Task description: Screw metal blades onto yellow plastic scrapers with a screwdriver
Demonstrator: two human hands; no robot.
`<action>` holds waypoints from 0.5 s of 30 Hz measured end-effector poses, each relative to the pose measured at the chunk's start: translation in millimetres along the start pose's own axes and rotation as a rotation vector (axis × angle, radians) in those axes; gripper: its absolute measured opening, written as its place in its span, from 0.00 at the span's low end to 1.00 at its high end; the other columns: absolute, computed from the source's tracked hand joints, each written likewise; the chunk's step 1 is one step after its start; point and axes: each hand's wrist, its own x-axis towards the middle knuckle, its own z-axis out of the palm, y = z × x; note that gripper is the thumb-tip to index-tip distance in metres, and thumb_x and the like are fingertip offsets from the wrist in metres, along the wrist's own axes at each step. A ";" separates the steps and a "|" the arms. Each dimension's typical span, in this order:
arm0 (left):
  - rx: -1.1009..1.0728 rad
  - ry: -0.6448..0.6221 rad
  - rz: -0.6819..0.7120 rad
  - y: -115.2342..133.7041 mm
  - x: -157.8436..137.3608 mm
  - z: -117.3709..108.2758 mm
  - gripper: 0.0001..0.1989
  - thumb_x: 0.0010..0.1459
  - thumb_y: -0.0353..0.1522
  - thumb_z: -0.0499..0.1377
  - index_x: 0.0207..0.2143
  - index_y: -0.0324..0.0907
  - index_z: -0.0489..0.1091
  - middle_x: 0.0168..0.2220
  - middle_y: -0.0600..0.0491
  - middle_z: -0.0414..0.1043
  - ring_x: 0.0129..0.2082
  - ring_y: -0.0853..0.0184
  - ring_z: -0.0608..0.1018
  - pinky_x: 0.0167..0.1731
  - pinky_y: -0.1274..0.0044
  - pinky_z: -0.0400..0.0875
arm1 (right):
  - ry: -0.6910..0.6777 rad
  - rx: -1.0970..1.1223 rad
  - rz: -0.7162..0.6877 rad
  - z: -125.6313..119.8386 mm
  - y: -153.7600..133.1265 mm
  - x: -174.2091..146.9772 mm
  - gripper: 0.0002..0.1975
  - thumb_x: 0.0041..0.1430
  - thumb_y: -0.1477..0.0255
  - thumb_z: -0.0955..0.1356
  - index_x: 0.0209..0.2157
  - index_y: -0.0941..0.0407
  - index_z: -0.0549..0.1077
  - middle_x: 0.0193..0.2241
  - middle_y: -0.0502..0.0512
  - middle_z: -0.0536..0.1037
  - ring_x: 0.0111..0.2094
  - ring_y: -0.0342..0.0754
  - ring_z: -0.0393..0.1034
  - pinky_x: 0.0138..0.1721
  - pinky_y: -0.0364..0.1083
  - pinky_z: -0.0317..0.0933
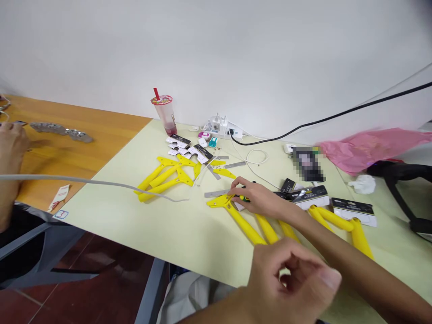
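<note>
My right hand (256, 198) reaches in from the right, its thumb and fingertips brought together over the head of a yellow scraper handle (245, 222). Anything pinched there is too small to make out. A black and yellow-green object (243, 198) shows partly beneath that hand. A metal blade strip (216, 194) lies against the scraper head. Close to the camera, my left hand (290, 279) is curled, thumb against the fingers; whatever it holds, if anything, is hidden. More yellow handles (270, 228) lie beside the first, partly covered by my right arm.
Several yellow scraper handles (165, 180) lie left of centre, near loose blades (235, 164) and black-and-white cards (200, 153). Behind stand a drink cup (165, 114) and power strip (219, 127). A grey cable (101, 182) crosses the left. Another person's hand (12, 139) is far left.
</note>
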 end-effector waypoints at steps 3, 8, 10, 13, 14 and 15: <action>0.005 -0.106 -0.111 -29.6 -19.9 10.9 0.28 0.51 0.59 0.70 0.28 0.43 0.72 0.17 0.54 0.66 0.14 0.74 0.64 0.14 0.79 0.57 | -0.003 -0.007 -0.032 2.5 2.3 0.8 0.14 0.73 0.70 0.65 0.51 0.50 0.81 0.55 0.59 0.74 0.27 0.41 0.71 0.40 0.48 0.68; 0.157 -0.142 0.148 -49.3 -21.1 2.0 0.18 0.58 0.46 0.71 0.31 0.43 0.74 0.18 0.56 0.69 0.13 0.76 0.63 0.14 0.81 0.58 | 0.002 -0.025 -0.076 9.8 5.6 4.9 0.15 0.73 0.69 0.65 0.52 0.50 0.82 0.56 0.58 0.75 0.26 0.40 0.70 0.38 0.47 0.67; 0.288 -0.150 0.351 -45.1 -10.6 -12.2 0.10 0.61 0.38 0.69 0.34 0.43 0.74 0.20 0.56 0.71 0.15 0.76 0.64 0.17 0.81 0.60 | 0.005 -0.031 -0.099 12.4 6.7 5.6 0.15 0.73 0.69 0.65 0.53 0.50 0.82 0.55 0.58 0.75 0.27 0.41 0.71 0.37 0.47 0.67; 0.536 -0.145 0.518 -30.3 11.1 -46.8 0.04 0.66 0.32 0.63 0.36 0.43 0.73 0.23 0.56 0.74 0.18 0.75 0.68 0.22 0.80 0.64 | 0.014 -0.025 -0.110 13.4 7.8 4.4 0.15 0.73 0.69 0.65 0.52 0.50 0.82 0.55 0.58 0.74 0.28 0.42 0.71 0.37 0.47 0.66; 0.614 -0.142 0.532 -24.6 19.1 -61.3 0.04 0.67 0.32 0.62 0.36 0.43 0.74 0.25 0.55 0.75 0.19 0.74 0.68 0.23 0.79 0.65 | 0.010 -0.016 -0.111 12.9 7.9 3.6 0.14 0.73 0.70 0.65 0.52 0.51 0.82 0.56 0.58 0.74 0.28 0.42 0.71 0.37 0.46 0.66; 0.689 -0.122 0.529 -19.0 27.4 -76.7 0.06 0.68 0.33 0.61 0.36 0.43 0.74 0.26 0.55 0.75 0.20 0.74 0.68 0.24 0.79 0.65 | 0.004 -0.006 -0.112 12.0 8.0 2.6 0.14 0.72 0.70 0.66 0.51 0.51 0.82 0.56 0.59 0.74 0.28 0.42 0.71 0.37 0.46 0.65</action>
